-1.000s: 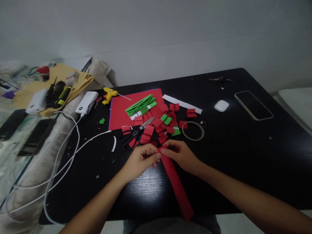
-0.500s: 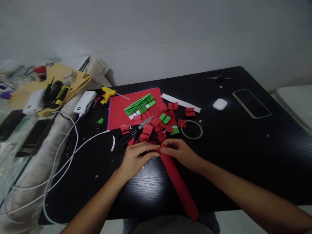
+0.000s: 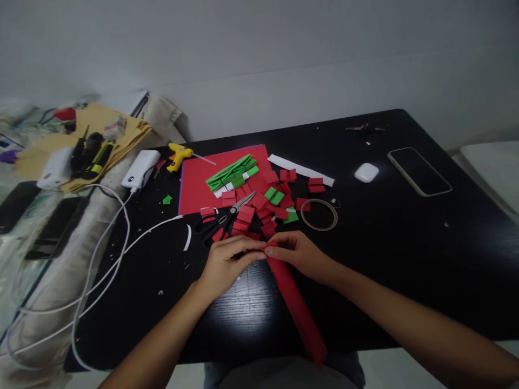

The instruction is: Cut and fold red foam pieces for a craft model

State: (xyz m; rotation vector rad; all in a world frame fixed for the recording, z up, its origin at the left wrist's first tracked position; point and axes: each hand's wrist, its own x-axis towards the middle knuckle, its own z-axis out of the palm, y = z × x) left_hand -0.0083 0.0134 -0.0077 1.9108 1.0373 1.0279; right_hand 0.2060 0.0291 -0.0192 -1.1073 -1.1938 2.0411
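Note:
A long red paper strip (image 3: 298,305) slants from my fingers down past the table's front edge. My left hand (image 3: 227,265) pinches its far end from the left, thumb and fingertips together. From the other side, my right hand (image 3: 302,254) grips the same end between thumb and fingers. Just beyond my hands lies a loose pile of folded red paper pieces (image 3: 245,214) with a few green folded pieces (image 3: 274,196) among them. Black-handled scissors (image 3: 227,217) rest partly on the pile, blades pointing away to the right.
A red sheet (image 3: 194,186) lies behind, bearing a green paper bundle (image 3: 231,173). Around it are a yellow glue gun (image 3: 177,156), white strip (image 3: 302,170), tape ring (image 3: 319,215), white earbud case (image 3: 366,172) and phone (image 3: 419,172). White cables (image 3: 125,248) loop across the left edge.
The near end of the red strip has swung slightly to the left. Both hands keep nearly the same place and hold.

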